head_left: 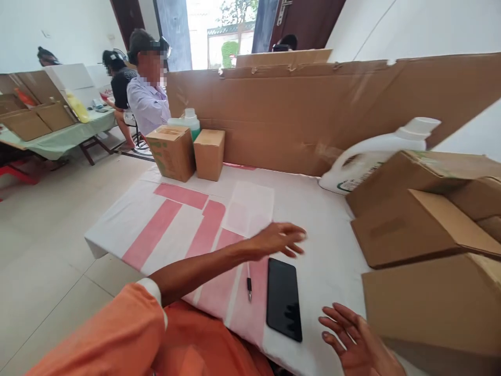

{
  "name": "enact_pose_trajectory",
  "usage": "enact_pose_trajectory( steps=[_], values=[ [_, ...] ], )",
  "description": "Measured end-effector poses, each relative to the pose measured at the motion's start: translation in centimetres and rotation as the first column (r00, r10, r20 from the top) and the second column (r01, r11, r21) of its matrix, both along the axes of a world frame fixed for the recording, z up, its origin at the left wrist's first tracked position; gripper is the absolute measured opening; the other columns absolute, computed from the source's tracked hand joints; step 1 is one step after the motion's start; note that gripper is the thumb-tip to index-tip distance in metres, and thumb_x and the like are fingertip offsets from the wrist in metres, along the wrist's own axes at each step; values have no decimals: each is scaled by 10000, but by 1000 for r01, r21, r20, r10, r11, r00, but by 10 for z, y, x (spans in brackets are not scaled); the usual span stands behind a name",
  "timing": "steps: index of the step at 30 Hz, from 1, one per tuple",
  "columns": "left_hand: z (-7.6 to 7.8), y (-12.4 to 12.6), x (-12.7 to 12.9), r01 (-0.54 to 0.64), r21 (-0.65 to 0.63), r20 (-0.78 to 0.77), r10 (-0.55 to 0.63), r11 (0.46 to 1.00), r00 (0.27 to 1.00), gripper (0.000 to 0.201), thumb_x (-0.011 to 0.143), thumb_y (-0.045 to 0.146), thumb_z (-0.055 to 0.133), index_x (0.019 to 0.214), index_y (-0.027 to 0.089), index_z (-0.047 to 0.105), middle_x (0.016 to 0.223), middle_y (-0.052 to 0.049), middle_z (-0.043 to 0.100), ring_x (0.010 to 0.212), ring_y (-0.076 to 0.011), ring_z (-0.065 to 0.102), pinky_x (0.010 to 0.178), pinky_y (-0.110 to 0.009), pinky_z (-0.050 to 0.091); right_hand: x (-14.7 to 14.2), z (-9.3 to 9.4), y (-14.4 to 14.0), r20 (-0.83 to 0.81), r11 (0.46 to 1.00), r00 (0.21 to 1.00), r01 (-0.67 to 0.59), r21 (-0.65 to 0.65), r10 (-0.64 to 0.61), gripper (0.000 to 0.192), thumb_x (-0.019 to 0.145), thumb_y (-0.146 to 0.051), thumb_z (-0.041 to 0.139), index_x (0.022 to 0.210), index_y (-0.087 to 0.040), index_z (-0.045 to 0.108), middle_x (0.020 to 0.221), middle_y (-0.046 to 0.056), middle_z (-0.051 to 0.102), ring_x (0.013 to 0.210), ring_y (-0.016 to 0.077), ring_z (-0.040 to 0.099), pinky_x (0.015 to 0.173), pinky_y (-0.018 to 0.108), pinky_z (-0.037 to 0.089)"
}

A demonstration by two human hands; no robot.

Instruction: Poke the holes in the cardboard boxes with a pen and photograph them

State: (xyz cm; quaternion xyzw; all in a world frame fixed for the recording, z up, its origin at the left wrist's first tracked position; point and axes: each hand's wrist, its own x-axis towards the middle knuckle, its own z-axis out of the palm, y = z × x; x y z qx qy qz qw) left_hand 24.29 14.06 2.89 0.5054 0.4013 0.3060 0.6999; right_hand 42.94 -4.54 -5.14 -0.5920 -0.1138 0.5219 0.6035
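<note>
My left hand reaches over the table with its fingers apart and nothing in them. Just below it lies a black smartphone, screen up, on the cloth. A pen with a black grip rests left of the phone, its upper part passing under my left wrist. Beyond that hand is a thin whitish sheet, flat on the table. My right hand hovers at the near right, palm partly turned up, fingers spread and holding nothing. It is nearest to the phone and the cardboard boxes.
The table has a white cloth with pink bands. Cardboard boxes and a white jug line the right side. Two small boxes and a bottle of green liquid stand at the far left. A cardboard panel closes the back. Other people sit beyond.
</note>
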Motion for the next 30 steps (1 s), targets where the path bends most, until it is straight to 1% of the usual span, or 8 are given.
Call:
enact_pose_trajectory(
  steps=[3,7,10,14,18,23,26,30],
  values=[
    [10,34,-85,-395,234,-52,417,888,908,323,960,303,769,1258,192,711,1430,-150,694,1090,-235,755,1002,-410,626,-48,13,30,55,989,988,-147,13,146,549,613,-623,1004,964,-235,840,975,89,811,819,235,753,572,278,631],
    [16,80,-193,-706,461,-61,812,538,580,514,982,304,768,1453,243,570,1613,-132,535,1418,-295,597,1168,-402,521,-97,30,59,88,956,952,-295,4,293,613,579,-689,1015,933,-222,834,920,94,801,777,230,730,555,284,601],
    [17,110,-254,-773,524,-91,926,356,366,692,940,257,815,1528,157,465,1664,-214,430,1582,-324,418,1316,-415,339,-118,39,72,123,908,903,-418,21,412,610,636,-721,982,927,-207,825,884,93,784,750,219,708,565,290,578],
    [14,141,-299,-814,516,-138,963,269,231,563,983,267,740,1453,89,486,1632,-279,431,1639,-350,305,1368,-464,185,-131,50,94,223,859,841,-512,32,493,582,726,-741,919,897,-198,797,860,86,759,736,206,690,590,295,550],
    [0,144,-302,-812,510,-115,958,283,262,316,1061,280,580,1346,148,549,1557,-221,531,1549,-311,438,1332,-470,276,-141,58,149,299,820,792,-571,52,532,583,761,-747,883,917,-195,782,894,96,762,782,221,699,620,309,543],
    [-29,146,-262,-703,486,-87,829,520,553,229,1021,372,645,1140,182,691,1270,-148,751,1252,-299,703,1180,-452,495,-161,65,266,435,765,712,-639,77,551,565,830,-748,800,1034,-221,774,1173,149,784,1066,301,727,808,401,619],
    [-40,171,-241,-660,437,-80,757,612,649,360,979,408,720,1248,169,705,1444,-199,702,1375,-330,672,1237,-464,453,-180,62,335,478,749,680,-659,66,556,628,824,-777,776,1160,-248,750,1427,171,707,1287,361,666,987,514,608],
    [-44,213,-229,-650,361,-81,717,669,693,504,993,471,709,1378,149,669,1631,-245,568,1613,-372,454,1362,-509,257,-215,47,395,462,721,665,-689,75,587,889,840,-881,662,1520,-313,593,1796,127,376,1617,393,396,1237,635,419]
  ],
)
